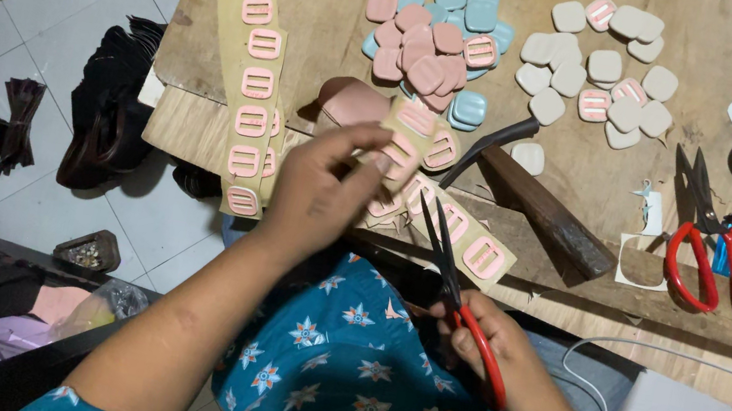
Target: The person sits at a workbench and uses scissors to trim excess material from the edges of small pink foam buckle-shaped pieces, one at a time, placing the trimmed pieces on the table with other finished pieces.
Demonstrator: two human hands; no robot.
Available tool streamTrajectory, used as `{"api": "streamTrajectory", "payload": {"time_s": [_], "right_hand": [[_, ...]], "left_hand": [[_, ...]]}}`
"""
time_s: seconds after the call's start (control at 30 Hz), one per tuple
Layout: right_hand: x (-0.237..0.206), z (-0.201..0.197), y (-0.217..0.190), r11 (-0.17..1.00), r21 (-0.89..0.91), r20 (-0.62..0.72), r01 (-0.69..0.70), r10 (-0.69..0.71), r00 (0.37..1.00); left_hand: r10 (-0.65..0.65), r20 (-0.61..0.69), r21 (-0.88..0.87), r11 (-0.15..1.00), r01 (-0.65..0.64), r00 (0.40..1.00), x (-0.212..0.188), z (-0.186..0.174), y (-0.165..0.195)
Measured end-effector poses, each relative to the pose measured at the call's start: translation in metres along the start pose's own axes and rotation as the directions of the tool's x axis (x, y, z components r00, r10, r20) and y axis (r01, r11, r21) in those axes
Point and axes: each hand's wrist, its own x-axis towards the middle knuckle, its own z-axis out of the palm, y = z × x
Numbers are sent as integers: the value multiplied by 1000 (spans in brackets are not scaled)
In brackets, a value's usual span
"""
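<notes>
Hiding its strip's (412, 143) lower end, left hand (319, 189) pinches; right hand (500, 355) clenches scissors (458, 282).

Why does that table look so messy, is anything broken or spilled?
Nothing looks broken or spilled. The pink pieces and white pieces lie in loose heaps on the wooden table, and spare scissors lie there too.

rough wooden table (346, 32); matt card strip (255, 66); glossy red-handled metal scissors (462, 288).
</notes>
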Motion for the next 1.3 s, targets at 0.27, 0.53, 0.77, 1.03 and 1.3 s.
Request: {"api": "streamTrajectory", "payload": {"time_s": [0.27,0.53,0.77,1.03,1.3], "right_hand": [[-3,-4,-3,978,-195,-8,69,-72,997],[-3,-7,-23,986,-119,13,-121,123,992],[-1,-3,-42,966,-217,-3,-138,140,990],[4,5,-47,949,-281,-62,-140,128,990],[4,2,-38,971,-240,6,-22,24,1000]], "left_hand": [[-256,216,-712,619,332,942,4,-10,12],[-39,384,-215,968,131,922,-7,-16,40],[-76,535,-353,885,304,842,-9,-19,44],[-116,565,-353,861,366,817,-11,-18,46],[-120,563,-343,866,364,818,-13,-19,45]]}}
